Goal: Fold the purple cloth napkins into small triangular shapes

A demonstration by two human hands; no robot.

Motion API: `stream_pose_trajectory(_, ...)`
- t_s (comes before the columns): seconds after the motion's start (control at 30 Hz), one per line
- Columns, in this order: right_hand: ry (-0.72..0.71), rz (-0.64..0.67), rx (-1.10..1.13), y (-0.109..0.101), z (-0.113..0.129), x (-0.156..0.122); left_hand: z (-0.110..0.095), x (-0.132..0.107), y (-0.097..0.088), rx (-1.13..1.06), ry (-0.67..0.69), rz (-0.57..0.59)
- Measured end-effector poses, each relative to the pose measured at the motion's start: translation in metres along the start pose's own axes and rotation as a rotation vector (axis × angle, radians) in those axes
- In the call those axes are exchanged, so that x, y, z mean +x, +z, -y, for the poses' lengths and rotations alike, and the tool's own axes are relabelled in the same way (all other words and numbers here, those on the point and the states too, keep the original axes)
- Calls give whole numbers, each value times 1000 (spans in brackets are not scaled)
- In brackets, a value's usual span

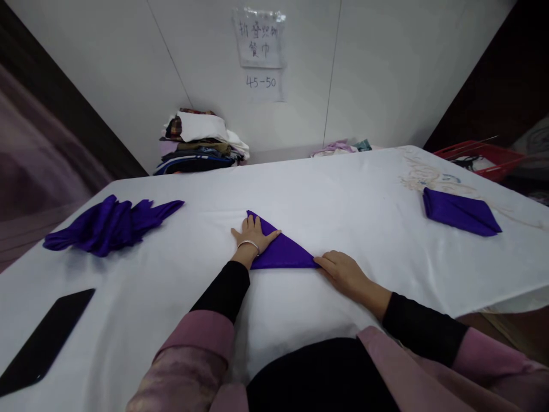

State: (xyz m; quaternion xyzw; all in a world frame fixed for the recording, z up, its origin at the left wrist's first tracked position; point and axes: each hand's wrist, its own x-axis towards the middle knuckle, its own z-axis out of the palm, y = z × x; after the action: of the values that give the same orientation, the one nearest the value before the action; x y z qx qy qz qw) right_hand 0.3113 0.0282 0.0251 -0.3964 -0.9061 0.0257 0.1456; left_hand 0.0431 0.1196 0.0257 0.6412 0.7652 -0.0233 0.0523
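A purple cloth napkin (285, 252), folded into a triangle, lies on the white-covered table with its long lower edge towards me. My left hand (253, 233) rests flat on its left part, fingers spread and thumb pointing right. A bracelet circles that wrist. At the triangle's right corner, my right hand (341, 272) pinches the tip between thumb and fingers. Off to the right sits another purple napkin (461, 212), folded into a compact flat shape. Several crumpled purple napkins (114, 226) are heaped on the left; their exact number cannot be made out.
A dark flat tablet-like object (49, 337) lies at the near left of the white tablecloth (171, 320). Beyond the table are stacked clothes (201, 140), more fabric (338, 149) and a red basket (480, 157). Handwritten signs (259, 40) hang on the wall.
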Motion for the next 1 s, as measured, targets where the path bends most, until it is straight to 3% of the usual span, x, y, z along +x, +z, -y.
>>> stream_pose_trajectory(0.57, -104, -31, -67, -5, -2, -10, 0, 0, 0, 2, 3, -5)
stream_pose_trajectory(0.83, -103, 72, 44, -12, -4, -11, 0, -1, 0, 15, -1, -8)
stream_pose_trajectory(1.0, -124, 70, 46, -13, -3, -15, 0, -2, 0, 10, -3, -5)
